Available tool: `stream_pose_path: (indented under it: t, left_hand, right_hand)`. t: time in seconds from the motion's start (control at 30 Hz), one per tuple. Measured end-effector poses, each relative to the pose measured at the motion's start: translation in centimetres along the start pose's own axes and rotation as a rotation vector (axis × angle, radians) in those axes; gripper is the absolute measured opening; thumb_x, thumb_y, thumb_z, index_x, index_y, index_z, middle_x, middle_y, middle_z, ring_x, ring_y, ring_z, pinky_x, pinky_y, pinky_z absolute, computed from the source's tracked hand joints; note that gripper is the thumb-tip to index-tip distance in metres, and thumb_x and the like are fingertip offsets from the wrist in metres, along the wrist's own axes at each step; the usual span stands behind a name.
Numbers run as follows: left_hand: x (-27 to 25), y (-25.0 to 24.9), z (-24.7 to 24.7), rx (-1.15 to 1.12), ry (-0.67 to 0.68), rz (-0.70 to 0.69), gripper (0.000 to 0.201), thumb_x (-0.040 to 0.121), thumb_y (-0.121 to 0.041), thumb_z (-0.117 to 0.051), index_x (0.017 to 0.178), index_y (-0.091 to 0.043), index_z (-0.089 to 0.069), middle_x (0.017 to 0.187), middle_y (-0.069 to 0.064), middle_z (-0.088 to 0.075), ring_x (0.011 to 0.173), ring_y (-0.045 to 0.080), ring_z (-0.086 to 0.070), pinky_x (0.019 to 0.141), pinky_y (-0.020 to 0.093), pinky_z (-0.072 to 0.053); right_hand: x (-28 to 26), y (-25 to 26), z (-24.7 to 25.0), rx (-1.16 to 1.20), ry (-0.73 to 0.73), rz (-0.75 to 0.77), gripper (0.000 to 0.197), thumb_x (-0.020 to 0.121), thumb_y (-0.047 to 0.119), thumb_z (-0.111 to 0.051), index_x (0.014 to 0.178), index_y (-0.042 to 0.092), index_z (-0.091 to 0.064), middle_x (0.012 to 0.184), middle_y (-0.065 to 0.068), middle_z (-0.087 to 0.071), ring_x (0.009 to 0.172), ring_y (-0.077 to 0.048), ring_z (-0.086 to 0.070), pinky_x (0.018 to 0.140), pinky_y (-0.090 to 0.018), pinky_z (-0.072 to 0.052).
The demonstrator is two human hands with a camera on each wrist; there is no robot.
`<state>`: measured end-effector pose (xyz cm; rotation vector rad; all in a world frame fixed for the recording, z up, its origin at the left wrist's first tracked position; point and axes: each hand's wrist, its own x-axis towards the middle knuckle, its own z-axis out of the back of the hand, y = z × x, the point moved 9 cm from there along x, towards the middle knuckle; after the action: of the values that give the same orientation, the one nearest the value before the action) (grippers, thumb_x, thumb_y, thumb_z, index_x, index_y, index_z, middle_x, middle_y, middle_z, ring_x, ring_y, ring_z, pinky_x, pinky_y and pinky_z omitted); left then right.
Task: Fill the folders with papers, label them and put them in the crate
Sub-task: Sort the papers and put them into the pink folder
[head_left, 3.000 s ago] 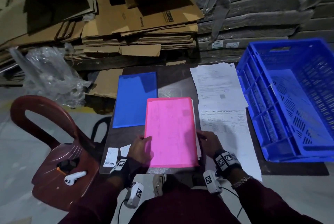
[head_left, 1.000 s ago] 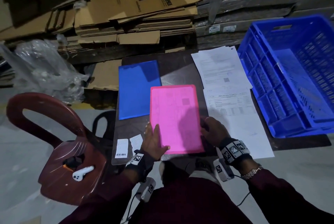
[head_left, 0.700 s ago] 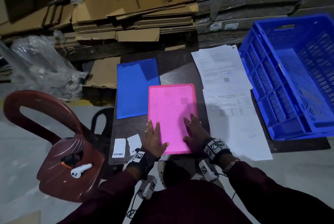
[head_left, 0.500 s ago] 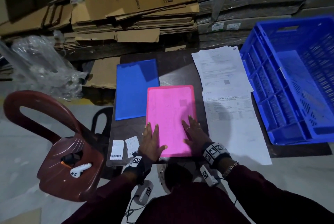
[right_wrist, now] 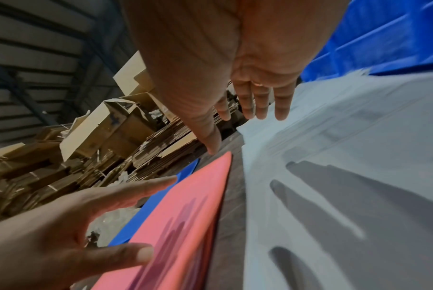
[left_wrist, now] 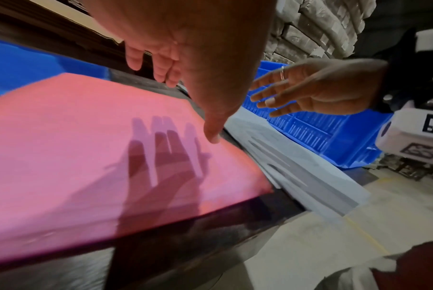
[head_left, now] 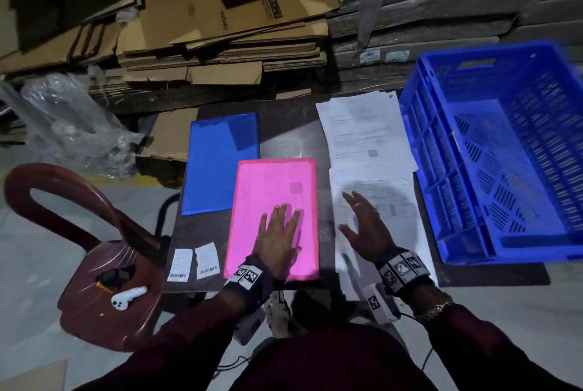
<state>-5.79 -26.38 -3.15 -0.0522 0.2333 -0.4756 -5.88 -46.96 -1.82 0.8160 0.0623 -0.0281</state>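
Pink folder [head_left: 273, 217] flat and closed at the near edge of the dark table [head_left: 290, 135], between the labels and the papers; left hand [head_left: 277, 240] spread above its near half, fingers straight and gripping nothing, hovering clear of the cover with its shadow cast below in the left wrist view; right hand [head_left: 367, 226] just to the right, over the papers [head_left: 369, 150], fingers splayed and straight, holding nothing, lifted off the sheets in the wrist views, slightly blurred; ring visible on one finger.

Papers in overlapping white sheets running from the far edge of the table to past its near edge, just beside the folder's right side with a strip of table between; printed text too small to read.

Blue folder [head_left: 222, 161] flat on the far left part of the table, its near right corner touching or just under the pink folder's far left corner; two white labels [head_left: 193, 261] with barcodes lying side by side at the near left corner, just left of the pink folder.

Blue crate [head_left: 504, 154] on the right, its slotted wall beside the papers, nothing seen inside.

Red chair [head_left: 94, 264] left of the table, a white device [head_left: 127, 297] on its seat; flattened cardboard [head_left: 220, 27] stacked behind; clear plastic wrap [head_left: 72, 125] on the floor at left.
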Motion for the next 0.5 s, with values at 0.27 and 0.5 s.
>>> stream_pose_path:
  t: [0.27,0.5]
  left_hand:
    - [2.5,-7.5,-1.0,-0.210,0.004,-0.074,0.084,0.087,-0.061,-0.045,0.152,-0.011,-0.023,0.148,0.019,-0.036,0.137,0.037,-0.032,0.107,0.056,-0.035]
    - [4.1,-10.0,-4.2,-0.376,0.078,0.079,0.096,0.084,-0.057,-0.061,0.154,-0.010,-0.014,0.152,0.019,-0.026,0.143,0.036,-0.021,0.116,0.049,-0.023]
  right_hand:
    - [-2.6,-10.4,3.9,-0.231,0.072,-0.299,0.071,0.087,0.030,-0.070,0.149,0.019,-0.037,0.161,-0.006,-0.023,0.149,-0.021,-0.017,0.117,-0.029,-0.017]
    - [-4.0,-14.6,4.7,-0.224,0.102,-0.464,0.075,0.084,0.029,-0.070,0.149,0.016,-0.035,0.160,-0.014,-0.020,0.144,-0.035,-0.028,0.115,-0.044,-0.031]
